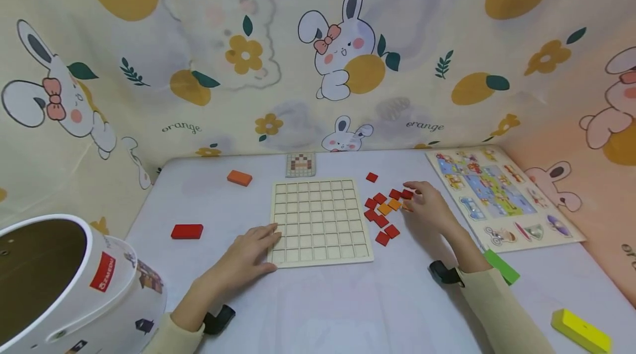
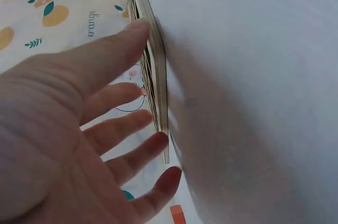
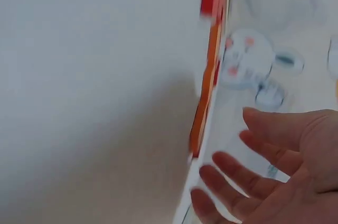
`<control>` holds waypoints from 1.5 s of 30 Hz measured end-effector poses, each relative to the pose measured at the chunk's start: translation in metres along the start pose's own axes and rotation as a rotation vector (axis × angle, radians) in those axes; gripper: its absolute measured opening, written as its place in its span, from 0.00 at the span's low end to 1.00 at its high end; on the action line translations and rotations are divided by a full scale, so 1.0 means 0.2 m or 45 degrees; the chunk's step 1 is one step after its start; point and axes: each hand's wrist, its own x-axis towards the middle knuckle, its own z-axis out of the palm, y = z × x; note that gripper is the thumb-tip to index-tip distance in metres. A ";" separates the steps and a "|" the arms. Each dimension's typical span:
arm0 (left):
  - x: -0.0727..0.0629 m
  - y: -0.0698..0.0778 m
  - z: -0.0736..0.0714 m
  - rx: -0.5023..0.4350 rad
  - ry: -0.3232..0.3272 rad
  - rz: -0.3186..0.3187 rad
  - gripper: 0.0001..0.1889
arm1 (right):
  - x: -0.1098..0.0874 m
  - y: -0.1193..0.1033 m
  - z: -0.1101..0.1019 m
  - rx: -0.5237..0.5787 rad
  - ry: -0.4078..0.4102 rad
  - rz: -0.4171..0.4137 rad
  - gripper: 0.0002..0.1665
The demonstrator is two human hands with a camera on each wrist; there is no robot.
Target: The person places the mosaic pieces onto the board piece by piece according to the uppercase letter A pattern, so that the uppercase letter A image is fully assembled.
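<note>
A pale wooden grid board (image 1: 318, 221) with bare square cells lies flat on the white table. My left hand (image 1: 250, 252) rests at its left edge, thumb and fingers spread and touching the rim; the left wrist view shows the board's edge (image 2: 158, 60) against the fingertips. Right of the board lie several loose red tiles (image 1: 382, 238) and a few orange tiles (image 1: 385, 209). Over the far right of these tiles hovers my right hand (image 1: 431, 209), its fingers loosely bent, partly hiding an orange tile. The right wrist view shows nothing between its fingers.
Behind the board lies a small patterned card (image 1: 300, 165). Orange (image 1: 239, 178) and red (image 1: 186, 231) blocks lie to the left, near a white bucket (image 1: 114, 299). At right are a picture puzzle board (image 1: 477, 221), a green block (image 1: 502, 267) and a yellow block (image 1: 581, 331).
</note>
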 end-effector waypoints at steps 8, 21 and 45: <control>0.01 -0.05 0.00 -0.059 0.015 0.030 0.34 | 0.13 0.08 -0.04 0.045 -0.071 0.123 0.19; 0.00 -0.07 0.01 -0.123 0.027 0.065 0.27 | 0.17 0.08 -0.03 0.065 -0.031 0.161 0.10; 0.01 -0.06 0.01 -0.194 0.051 0.021 0.17 | 0.68 -0.52 0.52 0.467 -0.433 -0.110 0.09</control>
